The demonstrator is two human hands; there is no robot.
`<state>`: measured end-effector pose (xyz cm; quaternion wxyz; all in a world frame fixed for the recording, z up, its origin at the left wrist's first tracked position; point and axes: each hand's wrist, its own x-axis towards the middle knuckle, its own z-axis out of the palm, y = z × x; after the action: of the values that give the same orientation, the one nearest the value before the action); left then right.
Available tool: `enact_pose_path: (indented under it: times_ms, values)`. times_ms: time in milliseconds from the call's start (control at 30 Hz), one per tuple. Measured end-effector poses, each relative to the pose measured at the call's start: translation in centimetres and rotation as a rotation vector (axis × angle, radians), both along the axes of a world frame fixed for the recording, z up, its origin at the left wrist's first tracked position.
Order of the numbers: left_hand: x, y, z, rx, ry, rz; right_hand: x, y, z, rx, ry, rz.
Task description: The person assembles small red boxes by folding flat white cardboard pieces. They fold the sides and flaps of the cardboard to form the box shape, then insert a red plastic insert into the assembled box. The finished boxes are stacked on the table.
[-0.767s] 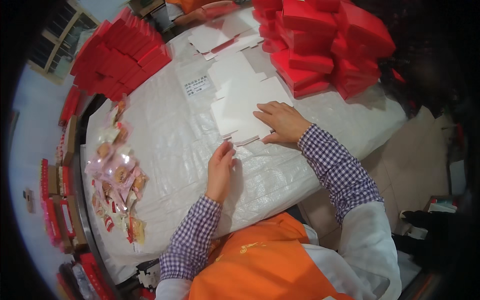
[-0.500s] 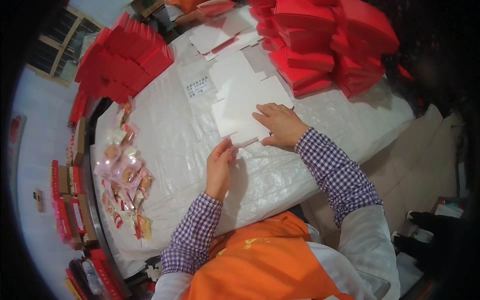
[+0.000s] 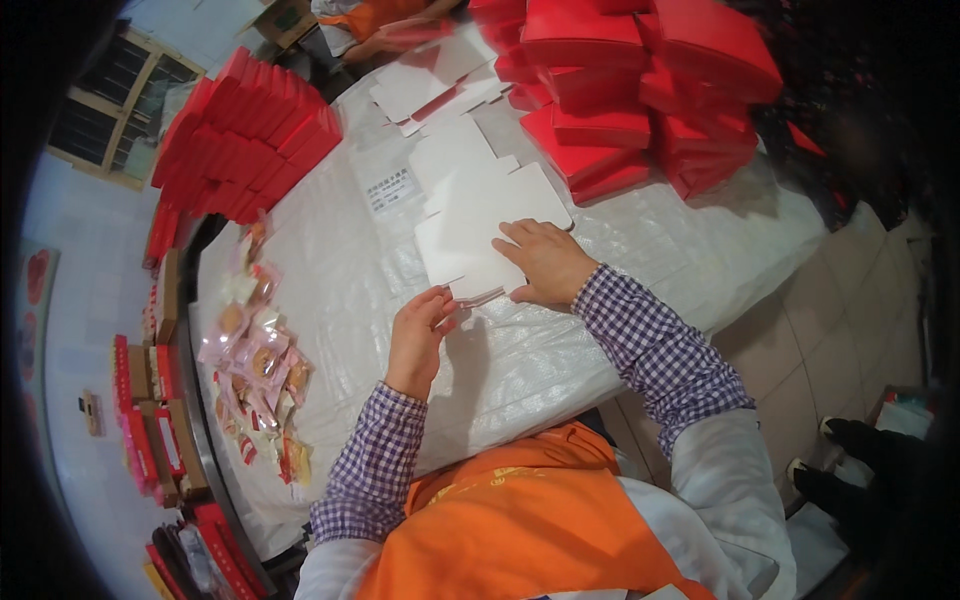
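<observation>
A stack of flat white cardboard box blanks (image 3: 475,215) lies in the middle of the covered table, its cut tabs jutting out at the sides. My right hand (image 3: 548,262) rests on the near right part of the stack, fingers spread over the top sheet. At the near left corner, my left hand (image 3: 420,335) has its fingers curled in, thumb and fingertips closed on the edge of a blank. Checked sleeves cover both forearms.
Folded red boxes (image 3: 245,140) stand piled at the far left; more red boxes (image 3: 600,100) are stacked at the far right. Small wrapped snacks (image 3: 262,355) lie along the left. Beyond more white blanks (image 3: 430,80), another person's arm (image 3: 385,40) shows.
The whole view has shifted slightly. Both hands keep nearly the same place on the white stack, with the left fingers still at its near corner.
</observation>
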<state>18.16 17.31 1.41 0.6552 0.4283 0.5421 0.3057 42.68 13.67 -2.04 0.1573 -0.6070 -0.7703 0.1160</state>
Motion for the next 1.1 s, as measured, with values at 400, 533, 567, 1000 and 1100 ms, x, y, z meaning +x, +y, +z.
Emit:
enact_pose_path:
  times_ms: [400, 533, 567, 1000, 1100]
  values:
    - [-0.2, 1.3, -0.8, -0.101, -0.236, 0.132, -0.1, 0.0, 0.8, -0.074, 0.023, -0.009]
    - [-0.4, 1.2, -0.9, -0.130, -0.303, 0.139, 0.0, 0.2, 1.0, -0.081, -0.001, 0.015]
    - [-0.4, 1.3, -0.9, -0.134, -0.302, 0.135, -0.1, 0.2, 0.9, -0.079, -0.014, 0.018]
    - [-0.7, 0.5, -1.1, -0.047, -0.046, 0.008, -0.3, 0.0, -0.2, 0.045, -0.075, 0.080]
    - [-0.7, 0.5, -0.5, -0.025, -0.045, -0.013, -0.3, 0.0, 0.1, 0.043, -0.075, 0.079]
